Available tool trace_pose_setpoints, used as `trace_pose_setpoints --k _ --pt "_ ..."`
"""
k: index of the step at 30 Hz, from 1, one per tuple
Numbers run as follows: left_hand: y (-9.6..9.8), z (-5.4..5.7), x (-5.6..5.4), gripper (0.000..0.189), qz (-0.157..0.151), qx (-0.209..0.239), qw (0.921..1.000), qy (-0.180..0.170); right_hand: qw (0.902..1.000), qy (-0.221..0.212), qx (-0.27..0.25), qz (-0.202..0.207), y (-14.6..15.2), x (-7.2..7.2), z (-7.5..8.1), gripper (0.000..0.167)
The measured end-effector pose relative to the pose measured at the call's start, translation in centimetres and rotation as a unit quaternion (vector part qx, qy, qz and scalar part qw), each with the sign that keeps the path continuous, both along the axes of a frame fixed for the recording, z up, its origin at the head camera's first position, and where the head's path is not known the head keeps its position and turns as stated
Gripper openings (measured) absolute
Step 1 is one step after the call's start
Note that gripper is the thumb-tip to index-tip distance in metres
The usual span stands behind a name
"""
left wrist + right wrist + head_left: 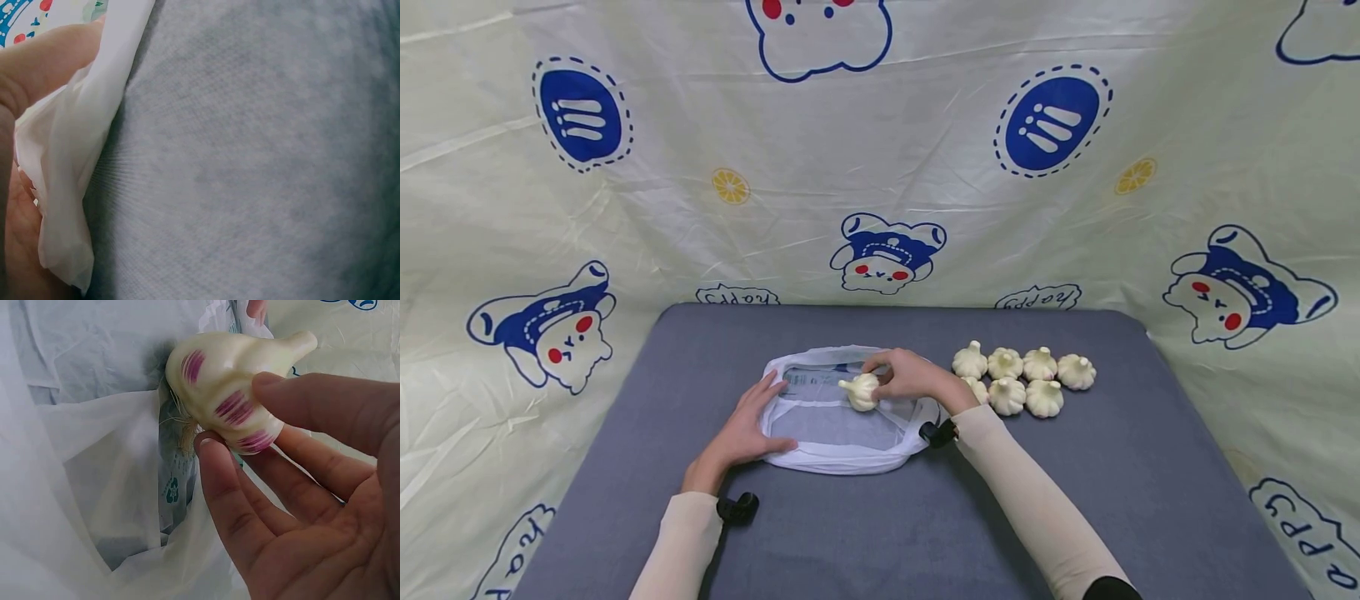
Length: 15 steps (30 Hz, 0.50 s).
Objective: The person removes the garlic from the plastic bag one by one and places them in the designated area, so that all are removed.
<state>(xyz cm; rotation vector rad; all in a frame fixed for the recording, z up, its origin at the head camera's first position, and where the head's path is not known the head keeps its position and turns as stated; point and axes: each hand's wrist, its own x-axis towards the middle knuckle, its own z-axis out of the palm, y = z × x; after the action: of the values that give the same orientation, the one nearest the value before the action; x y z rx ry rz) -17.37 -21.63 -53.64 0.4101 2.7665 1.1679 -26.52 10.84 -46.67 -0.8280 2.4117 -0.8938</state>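
Observation:
A white translucent plastic bag (850, 454) lies on the table with its mouth spread wide. My left hand (748, 425) holds the bag's left rim, thumb and fingers hooked over it. In the left wrist view, the bag's film (81, 137) hangs by the thumb, and the fingers are partly hidden. Over the bag's mouth, my right hand (906, 375) pinches a garlic bulb (862, 393) between thumb and fingers. Purple streaks and thin roots show on this garlic bulb (225, 387) in the right wrist view; its stem points away from the roots.
To the right of the bag, several garlic bulbs (1040, 365) stand in two rows, one partly behind my right wrist. Grey cloth covers the table (850, 533). A printed pale curtain (925, 150) hangs behind its far edge.

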Motion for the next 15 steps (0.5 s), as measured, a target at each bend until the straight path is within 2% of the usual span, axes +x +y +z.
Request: trace_pose_setpoints --k 10,15 --pt "0.02 -0.11 0.01 0.103 -0.001 0.003 1.0 0.0 0.9999 -0.016 -0.004 -0.004 0.06 -0.03 -0.3 0.041" --pt "-0.03 -0.15 -0.02 0.103 -0.001 0.001 1.0 0.0 0.9998 -0.018 -0.009 0.008 -0.02 -0.12 -0.51 0.043"
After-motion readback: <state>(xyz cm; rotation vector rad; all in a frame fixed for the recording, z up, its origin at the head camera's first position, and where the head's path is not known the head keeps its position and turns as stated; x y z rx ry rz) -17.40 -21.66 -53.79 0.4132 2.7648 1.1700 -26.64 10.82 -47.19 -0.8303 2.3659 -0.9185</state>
